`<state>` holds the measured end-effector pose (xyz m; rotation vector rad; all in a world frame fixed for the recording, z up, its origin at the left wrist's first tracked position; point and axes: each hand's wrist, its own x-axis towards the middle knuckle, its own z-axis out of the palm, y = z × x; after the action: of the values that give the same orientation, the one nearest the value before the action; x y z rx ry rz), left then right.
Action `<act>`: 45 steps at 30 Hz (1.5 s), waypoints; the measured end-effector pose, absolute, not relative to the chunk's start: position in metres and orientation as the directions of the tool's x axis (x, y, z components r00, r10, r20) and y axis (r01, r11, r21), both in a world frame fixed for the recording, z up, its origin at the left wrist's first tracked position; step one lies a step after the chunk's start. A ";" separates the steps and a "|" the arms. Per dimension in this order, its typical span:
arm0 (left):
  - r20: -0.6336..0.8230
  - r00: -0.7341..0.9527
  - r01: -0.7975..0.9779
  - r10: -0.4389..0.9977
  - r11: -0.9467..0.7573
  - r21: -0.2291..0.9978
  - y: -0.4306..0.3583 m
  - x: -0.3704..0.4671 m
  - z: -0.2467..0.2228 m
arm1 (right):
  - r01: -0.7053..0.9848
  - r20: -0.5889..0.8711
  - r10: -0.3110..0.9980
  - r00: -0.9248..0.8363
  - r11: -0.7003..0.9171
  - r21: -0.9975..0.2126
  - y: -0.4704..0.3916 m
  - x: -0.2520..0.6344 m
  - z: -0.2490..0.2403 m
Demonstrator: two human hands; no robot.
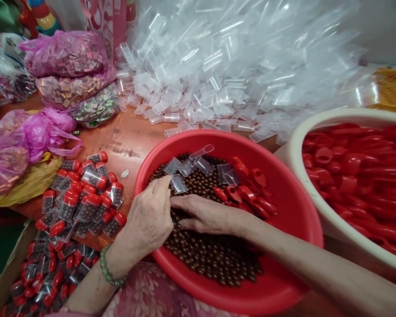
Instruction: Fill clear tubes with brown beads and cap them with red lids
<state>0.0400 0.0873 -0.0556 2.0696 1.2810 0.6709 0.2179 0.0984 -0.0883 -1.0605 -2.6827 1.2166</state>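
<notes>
A red basin (pixel 284 273) holds shiny brown beads (pixel 214 259), some loose clear plastic tubes (pixel 203 166) and red caps (pixel 247 193). My left hand (pixel 152 215), with a green bead bracelet at the wrist, is closed over the basin's left side. Whatever it grips is hidden by its fingers; a clear tube (pixel 178 184) shows right by its fingertips. My right hand (pixel 207 215) reaches in from the right, palm down and low over the beads. Its fingers are bent, with their tips partly behind my left hand, touching or very near the beads.
Left of the basin lie capped tubes filled with beads (pixel 89 207), with more in a box (pixel 11 268) below. Pink bags (pixel 66 53) stand at the back left. A heap of clear tubes (pixel 218 79) covers the back. At right, a white tub (pixel 298 145) holds red caps.
</notes>
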 end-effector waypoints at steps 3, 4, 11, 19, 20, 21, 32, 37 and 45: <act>0.080 0.456 0.502 0.886 -0.331 0.799 0.089 0.031 -0.047 | 0.483 -0.190 0.640 -0.744 0.320 -0.815 0.100 0.224 -0.073; 0.065 0.486 0.465 0.871 -0.321 0.825 0.089 0.028 -0.045 | 0.439 -0.169 0.665 -0.728 0.262 -0.860 0.100 0.226 -0.068; -0.126 0.593 0.238 0.795 -0.023 0.971 0.080 0.032 -0.041 | 0.277 -0.021 0.741 -0.672 0.224 -0.934 0.095 0.239 -0.045; -0.205 0.530 0.182 0.823 0.126 0.975 0.076 0.043 -0.042 | 0.276 0.077 0.821 -0.565 0.276 -0.921 0.082 0.247 -0.038; -0.206 0.522 0.196 0.828 0.119 0.973 0.075 0.042 -0.040 | 0.300 0.067 0.846 -0.530 0.260 -0.918 0.080 0.248 -0.035; -0.208 0.517 0.213 0.830 0.110 0.971 0.074 0.042 -0.038 | 0.320 0.057 0.870 -0.490 0.240 -0.917 0.078 0.250 -0.033; -0.183 0.566 0.165 0.804 0.108 0.980 0.067 0.053 -0.034 | 0.289 0.119 0.908 -0.401 0.249 -0.924 0.069 0.251 -0.020; -0.169 0.552 0.183 0.817 0.079 0.980 0.064 0.054 -0.043 | 0.328 0.175 0.867 -0.466 0.353 -0.876 0.071 0.248 -0.023; -0.175 0.593 0.130 0.786 0.120 0.984 0.063 0.054 -0.053 | 0.361 0.150 0.829 -0.539 0.388 -0.848 0.075 0.244 -0.029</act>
<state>0.0539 0.0631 -0.0532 1.3938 0.8495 0.5748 0.2439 0.0748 -0.0286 -1.0161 -2.0792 1.0691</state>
